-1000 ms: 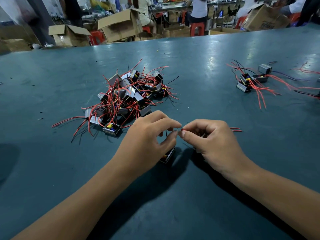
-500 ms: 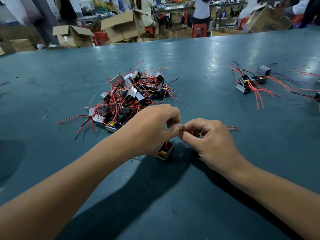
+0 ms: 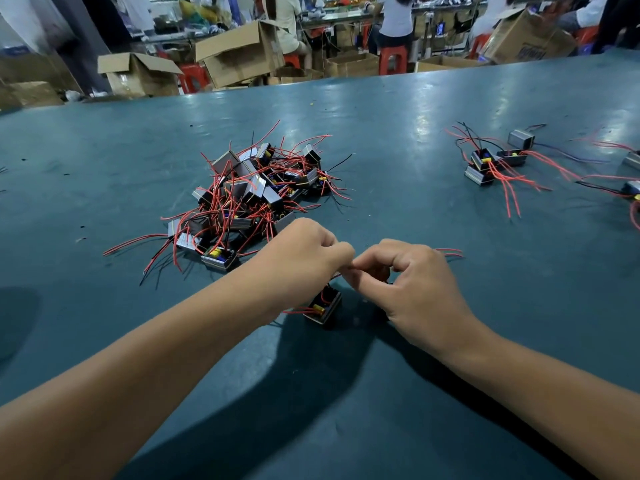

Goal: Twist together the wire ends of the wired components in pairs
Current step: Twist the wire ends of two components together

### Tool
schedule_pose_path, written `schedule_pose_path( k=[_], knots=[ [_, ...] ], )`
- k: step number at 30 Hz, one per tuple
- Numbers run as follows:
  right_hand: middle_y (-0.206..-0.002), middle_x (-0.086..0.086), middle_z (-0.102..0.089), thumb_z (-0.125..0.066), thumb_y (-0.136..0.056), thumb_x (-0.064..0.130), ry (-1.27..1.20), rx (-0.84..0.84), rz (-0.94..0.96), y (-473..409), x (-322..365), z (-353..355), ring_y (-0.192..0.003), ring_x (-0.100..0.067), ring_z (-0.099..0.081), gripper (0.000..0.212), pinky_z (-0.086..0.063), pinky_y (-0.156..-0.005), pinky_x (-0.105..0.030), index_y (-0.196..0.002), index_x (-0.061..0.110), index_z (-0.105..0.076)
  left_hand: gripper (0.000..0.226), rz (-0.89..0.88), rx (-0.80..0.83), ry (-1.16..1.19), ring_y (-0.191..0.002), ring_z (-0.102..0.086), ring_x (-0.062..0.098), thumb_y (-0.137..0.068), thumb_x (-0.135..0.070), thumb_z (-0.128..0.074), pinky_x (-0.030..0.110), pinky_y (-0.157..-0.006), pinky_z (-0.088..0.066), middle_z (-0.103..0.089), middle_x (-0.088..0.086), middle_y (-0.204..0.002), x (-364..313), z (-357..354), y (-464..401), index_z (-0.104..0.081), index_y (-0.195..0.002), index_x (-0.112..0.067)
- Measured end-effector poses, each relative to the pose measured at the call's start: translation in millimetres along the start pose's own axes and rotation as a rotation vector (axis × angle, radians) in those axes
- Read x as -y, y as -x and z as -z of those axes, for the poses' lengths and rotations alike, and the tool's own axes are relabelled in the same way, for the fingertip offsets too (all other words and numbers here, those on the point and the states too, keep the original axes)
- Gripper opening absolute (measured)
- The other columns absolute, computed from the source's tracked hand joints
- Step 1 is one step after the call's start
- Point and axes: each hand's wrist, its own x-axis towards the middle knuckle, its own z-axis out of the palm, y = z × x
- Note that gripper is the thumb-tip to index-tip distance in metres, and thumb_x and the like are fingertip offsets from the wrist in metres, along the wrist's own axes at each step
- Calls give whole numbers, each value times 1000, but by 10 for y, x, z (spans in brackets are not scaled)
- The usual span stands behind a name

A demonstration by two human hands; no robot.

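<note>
Wires getting twisted: I'm pinching the ends between left hand (image 3: 304, 258) and right hand (image 3: 398, 282), just above the component (image 3: 323, 308) on the tabletop (image 3: 415, 140). Probably best keeping tension, rolling evenly.

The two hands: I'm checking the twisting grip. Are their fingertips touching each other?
Touching. In the head view the left hand and right hand meet fingertip to fingertip with no gap, above the component.
</note>
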Motion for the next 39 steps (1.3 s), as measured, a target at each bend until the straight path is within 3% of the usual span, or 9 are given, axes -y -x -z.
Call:
schedule_pose_path(
  k=[1, 3, 6, 9, 11, 16, 25, 32, 39],
  knots=[
    [-63, 6, -59, -78, -82, 18, 3, -4, 3, -2, 0, 2, -59, -13, -51, 22, -44, -60, -35, -68, 32, -70, 31, 32, 4, 34, -51, -25, 20, -87, -16, -58, 28, -49, -18, -36, 6, -56, -10, -1, -6, -54, -65, 4],
    [-63, 4, -60, -78, -82, 16, -10, -10, -12, -12, -10, 16, -60, -13, -52, 22, -44, -61, -36, -67, 31, -70, 30, -42, 4, 18, -44, -31, 12, -90, -17, -63, 23, -46, -24, -42, -7, -48, -6, 64, -7, -58, -61, -8],
    [-65, 3, -63, -77, -81, 16, -18, 4, -38, -15, -24, 28, -60, -14, -54, 19, -46, -63, -38, -67, 27, -71, 10, -391, 11, -221, -59, -50, 4, -91, -15, -69, 10, -56, -34, -59, -17, -68, 33, 241, 38, -69, -84, -21],
    [-65, 2, -62, -77, -82, 18, -25, 22, -51, -14, -28, 21, -61, -17, -54, 15, -45, -62, -39, -69, 24, -73, 15, -609, 23, -362, -74, -51, 8, -89, -12, -74, 12, -68, -37, -59, -13, -91, 141, 318, 36, -75, -100, -22],
    [-65, 2, -62, -77, -82, 18, -32, 21, -56, -14, -29, 22, -59, -13, -52, 15, -44, -61, -36, -70, 24, -73, 14, -685, 10, -392, -80, -53, 8, -89, -13, -75, 23, -72, -45, -61, -6, -96, 170, 310, 18, -77, -101, -20],
    [-64, 5, -62, -78, -82, 17, -50, 30, -61, -13, -29, 21, -59, -6, -51, 12, -41, -60, -24, -71, 21, -75, 10, -819, -54, -443, -85, -60, 22, -91, -20, -72, 41, -75, -50, -66, -2, -94, 197, 310, -52, -79, -97, -18],
    [-65, 8, -58, -79, -81, 14, -62, 50, -20, -6, -40, 19, -62, -5, -48, 11, -39, -62, -20, -72, 18, -74, 21, -995, 13, -636, -81, -48, 19, -99, -26, -58, 26, -75, -38, -66, -2, -92, 92, 407, -133, -76, -95, -16],
    [-65, 6, -58, -79, -81, 15, -59, 57, -11, -6, -53, 17, -61, -5, -47, 11, -38, -62, -20, -73, 21, -74, 14, -1120, -88, -950, -81, -51, 24, -100, -15, -58, 37, -66, -44, -64, 4, -97, 78, 407, -86, -70, -96, -18],
    [-64, 11, -57, -80, -81, 16, -69, 52, 7, -5, -48, 8, -60, -4, -47, 13, -39, -61, -19, -73, 25, -74, 17, -1139, -130, -1018, -82, -53, 26, -96, -3, -59, 39, -69, -45, -62, 8, -101, 129, 384, -28, -69, -101, -16]
  ],
)
